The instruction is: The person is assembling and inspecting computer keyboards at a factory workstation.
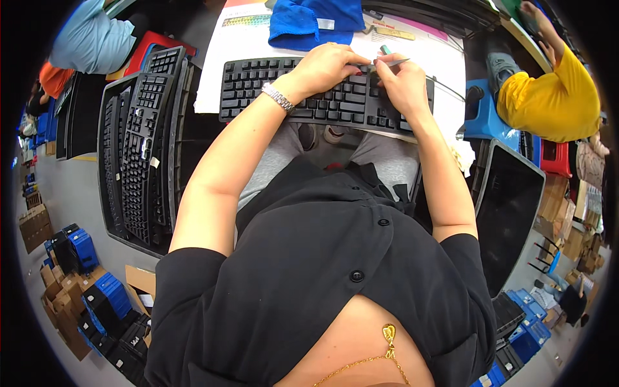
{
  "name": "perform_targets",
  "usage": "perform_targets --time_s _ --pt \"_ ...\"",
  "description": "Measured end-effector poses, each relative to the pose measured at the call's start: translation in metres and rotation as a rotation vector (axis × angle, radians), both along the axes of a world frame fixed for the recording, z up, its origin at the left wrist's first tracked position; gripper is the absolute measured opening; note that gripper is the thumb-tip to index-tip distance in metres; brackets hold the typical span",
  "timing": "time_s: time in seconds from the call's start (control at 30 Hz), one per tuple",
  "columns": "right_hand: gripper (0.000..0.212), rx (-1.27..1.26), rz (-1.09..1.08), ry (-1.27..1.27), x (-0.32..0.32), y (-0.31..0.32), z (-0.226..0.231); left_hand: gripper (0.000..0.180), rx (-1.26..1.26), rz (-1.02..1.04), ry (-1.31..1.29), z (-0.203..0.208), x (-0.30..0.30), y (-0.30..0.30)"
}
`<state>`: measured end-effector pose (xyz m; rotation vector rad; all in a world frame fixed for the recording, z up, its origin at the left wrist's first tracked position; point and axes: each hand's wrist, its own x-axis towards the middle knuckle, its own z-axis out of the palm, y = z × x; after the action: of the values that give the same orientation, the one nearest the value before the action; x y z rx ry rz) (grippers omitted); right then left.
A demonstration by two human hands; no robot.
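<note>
A black keyboard (345, 106) lies on the white table in front of me, its near edge close to my knees. My left hand (325, 68) is closed over its far edge, thumb down among the upper keys. My right hand (405, 87) pinches a small pointed tool (398, 62) with a grey, blade-like end, above the keyboard's upper right part. A green piece (385, 49) shows just beyond those fingers; I cannot tell if it belongs to the tool. Both hands' fingertips almost meet.
A blue cloth (313, 22) lies beyond the keyboard on the white tabletop (209, 84). To my left a black crate (106, 193) holds several keyboards. A dark bin (509, 206) stands to my right. People sit nearby, one in a yellow shirt (548, 103) at the right.
</note>
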<state>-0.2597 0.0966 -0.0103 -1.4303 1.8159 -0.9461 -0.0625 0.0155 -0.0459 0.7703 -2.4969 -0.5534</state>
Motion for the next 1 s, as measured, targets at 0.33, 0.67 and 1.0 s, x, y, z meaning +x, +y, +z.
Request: perform_targets --time_s 0.33,0.67,1.0 --pt "0.017 0.017 -0.148 -0.621 -0.012 0.000 -0.020 0.027 -0.039 -0.001 -0.095 0.001 -0.003 -0.001" --pt "0.020 0.045 -0.158 -0.882 -0.021 0.001 -0.027 0.026 0.193 0.020 0.061 -0.002 0.002 -0.004" --pt "0.027 -0.131 -0.054 -1.062 -0.032 0.016 0.004 0.036 1.139 0.026 0.863 0.034 0.018 0.019"
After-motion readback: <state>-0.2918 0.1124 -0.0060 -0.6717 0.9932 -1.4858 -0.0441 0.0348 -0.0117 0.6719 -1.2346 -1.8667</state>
